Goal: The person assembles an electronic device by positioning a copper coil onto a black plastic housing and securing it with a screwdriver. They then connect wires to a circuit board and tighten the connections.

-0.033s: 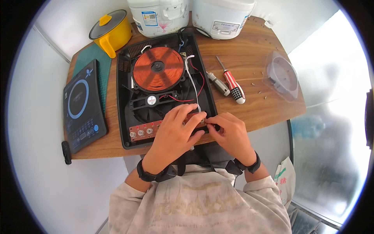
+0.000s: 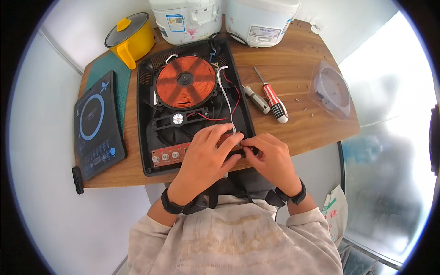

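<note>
An opened induction cooker base (image 2: 145,128), a black plastic shell, lies in front of me with its copper coil (image 2: 174,87) at the far end. Along its near edge runs a brown circuit board (image 2: 159,152) with small round buttons and red parts. My left hand (image 2: 205,149) rests over the board's middle, fingers stretched and apart, hiding much of it. Thumb and forefinger of my right hand (image 2: 270,153) are pinched together at the board's right end; what lies between them is hidden. A white cable (image 2: 228,101) runs down to the board near my left fingertips.
Right of the shell lie a grey-handled tool (image 2: 257,100), a screwdriver (image 2: 276,103) and several loose screws (image 2: 312,115). A clear plastic tray (image 2: 331,87) sits farther right. The cooker's black top panel (image 2: 98,123) is at left, a yellow pot (image 2: 133,39) and two rice cookers (image 2: 185,25) behind.
</note>
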### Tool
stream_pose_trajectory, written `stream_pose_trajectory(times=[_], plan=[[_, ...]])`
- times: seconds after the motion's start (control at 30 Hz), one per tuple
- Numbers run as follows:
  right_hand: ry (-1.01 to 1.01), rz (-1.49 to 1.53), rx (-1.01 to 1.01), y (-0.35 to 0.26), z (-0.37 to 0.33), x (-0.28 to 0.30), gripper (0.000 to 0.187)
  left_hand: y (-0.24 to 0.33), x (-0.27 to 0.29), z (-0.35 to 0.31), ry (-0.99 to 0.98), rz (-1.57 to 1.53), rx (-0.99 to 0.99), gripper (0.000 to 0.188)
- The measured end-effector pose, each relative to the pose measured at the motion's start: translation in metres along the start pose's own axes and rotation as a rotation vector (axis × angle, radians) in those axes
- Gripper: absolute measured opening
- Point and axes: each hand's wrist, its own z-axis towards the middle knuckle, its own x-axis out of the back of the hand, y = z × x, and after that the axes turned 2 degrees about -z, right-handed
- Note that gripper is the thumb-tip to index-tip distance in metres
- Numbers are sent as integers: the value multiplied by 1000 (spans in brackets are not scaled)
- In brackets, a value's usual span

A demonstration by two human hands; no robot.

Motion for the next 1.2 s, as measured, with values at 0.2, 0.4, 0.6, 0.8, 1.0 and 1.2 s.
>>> stream_pose_trajectory(times=[0.2,0.4,0.6,0.8,1.0,1.2], plan=[[-6,27,-45,1,1,14,21,6,-1,2,-46,125,-25,51],[162,-160,-18,22,21,40,18,3,-2,1,11,104,-59,41],[133,-280,-59,41,50,56,16,3,-2,1,-18,89,-79,29],[133,-462,-84,60,62,58,17,2,-4,-1,-2,119,-111,27],[99,-502,125,59,67,46,26,2,-4,-2,-5,134,-104,28],[-20,-790,179,57,71,32,39,-2,-5,-6,19,85,-100,25]])
